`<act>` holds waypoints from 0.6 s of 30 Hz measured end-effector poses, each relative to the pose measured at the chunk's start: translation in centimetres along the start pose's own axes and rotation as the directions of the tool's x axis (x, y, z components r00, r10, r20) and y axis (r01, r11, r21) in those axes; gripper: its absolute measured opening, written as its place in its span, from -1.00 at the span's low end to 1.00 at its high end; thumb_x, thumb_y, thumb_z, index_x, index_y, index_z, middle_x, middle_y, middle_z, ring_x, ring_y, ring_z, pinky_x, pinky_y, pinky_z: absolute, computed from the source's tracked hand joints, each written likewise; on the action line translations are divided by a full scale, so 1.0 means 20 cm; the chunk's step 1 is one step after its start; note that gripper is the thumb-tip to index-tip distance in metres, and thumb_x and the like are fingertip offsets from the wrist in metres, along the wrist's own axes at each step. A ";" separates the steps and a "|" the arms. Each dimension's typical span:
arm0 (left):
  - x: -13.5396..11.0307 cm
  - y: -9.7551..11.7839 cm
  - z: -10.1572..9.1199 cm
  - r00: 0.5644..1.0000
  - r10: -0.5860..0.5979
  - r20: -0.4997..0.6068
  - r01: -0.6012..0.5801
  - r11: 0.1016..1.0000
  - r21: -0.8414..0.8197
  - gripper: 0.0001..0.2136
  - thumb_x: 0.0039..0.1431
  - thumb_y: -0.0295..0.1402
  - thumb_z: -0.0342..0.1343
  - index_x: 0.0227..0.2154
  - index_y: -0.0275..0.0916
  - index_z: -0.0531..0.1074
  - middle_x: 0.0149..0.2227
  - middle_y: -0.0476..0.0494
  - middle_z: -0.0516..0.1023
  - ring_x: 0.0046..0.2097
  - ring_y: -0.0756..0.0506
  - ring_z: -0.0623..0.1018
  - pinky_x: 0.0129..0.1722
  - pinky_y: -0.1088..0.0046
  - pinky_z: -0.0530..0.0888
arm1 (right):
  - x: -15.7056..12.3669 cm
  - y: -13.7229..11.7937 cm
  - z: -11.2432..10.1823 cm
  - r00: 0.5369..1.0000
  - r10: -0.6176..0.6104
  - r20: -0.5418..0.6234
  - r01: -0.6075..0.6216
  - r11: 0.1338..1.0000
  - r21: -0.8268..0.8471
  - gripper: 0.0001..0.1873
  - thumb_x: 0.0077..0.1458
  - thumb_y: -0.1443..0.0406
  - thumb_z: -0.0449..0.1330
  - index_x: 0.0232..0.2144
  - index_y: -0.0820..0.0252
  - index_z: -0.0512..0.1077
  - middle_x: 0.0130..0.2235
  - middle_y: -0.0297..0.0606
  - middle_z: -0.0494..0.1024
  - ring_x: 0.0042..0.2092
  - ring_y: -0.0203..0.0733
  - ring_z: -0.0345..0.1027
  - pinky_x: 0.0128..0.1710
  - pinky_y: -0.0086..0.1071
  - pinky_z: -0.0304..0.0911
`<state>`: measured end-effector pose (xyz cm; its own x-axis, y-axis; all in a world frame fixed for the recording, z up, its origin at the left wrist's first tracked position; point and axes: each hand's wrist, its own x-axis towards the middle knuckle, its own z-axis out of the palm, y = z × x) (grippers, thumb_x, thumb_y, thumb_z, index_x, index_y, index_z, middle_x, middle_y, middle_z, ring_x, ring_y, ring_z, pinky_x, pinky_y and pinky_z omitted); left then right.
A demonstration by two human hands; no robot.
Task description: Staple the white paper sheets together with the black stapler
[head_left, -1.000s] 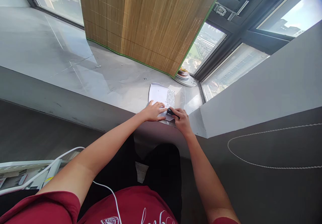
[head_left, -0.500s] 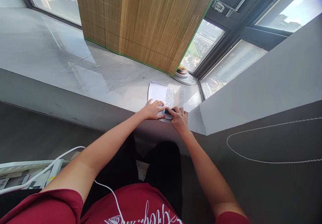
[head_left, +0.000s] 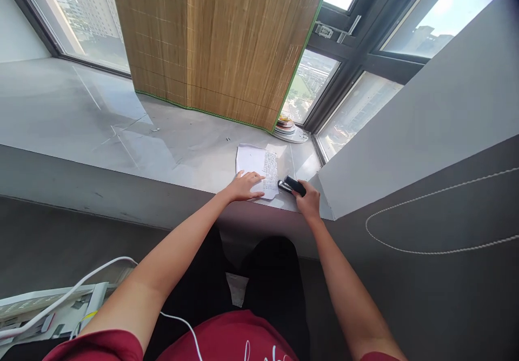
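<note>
A white printed sheet of paper (head_left: 256, 162) lies near the front edge of the grey window ledge (head_left: 121, 139). My left hand (head_left: 243, 186) rests on the paper's near part with its fingers stretched flat. My right hand (head_left: 308, 201) is closed around a small black stapler (head_left: 292, 185), which points left, its nose just off the paper's right edge.
A bamboo blind (head_left: 219, 47) hangs to the ledge behind the paper. A stack of small dishes (head_left: 286, 129) sits by the window corner. A grey wall (head_left: 405, 134) rises right of my right hand. White cables (head_left: 65, 296) and a box lie at lower left.
My right hand has pulled the stapler off the paper's near corner and moved it right. The left hand stays flat on the sheet. The camera has tilted up a little.
</note>
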<state>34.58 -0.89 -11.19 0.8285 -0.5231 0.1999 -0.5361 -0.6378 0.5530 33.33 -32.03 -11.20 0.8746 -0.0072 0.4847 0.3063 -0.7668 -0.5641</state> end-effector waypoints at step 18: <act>0.04 -0.16 -0.01 0.798 -0.548 -0.252 0.124 0.559 -0.820 -0.49 0.11 -0.53 0.13 0.17 -0.23 0.41 0.41 -0.45 0.40 0.49 -0.32 0.36 0.47 0.09 0.28 | 0.29 -0.32 0.44 0.966 0.024 0.257 -0.152 0.858 0.491 -0.47 0.00 0.17 0.36 0.06 0.06 0.67 0.04 -0.16 0.73 0.08 0.10 0.56 0.23 0.01 0.38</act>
<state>37.06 0.88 -12.65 0.9954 0.0748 0.0606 -0.0639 0.0422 0.9971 39.76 -21.44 -10.66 0.9489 0.1400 0.2830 0.3145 -0.3415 -0.8857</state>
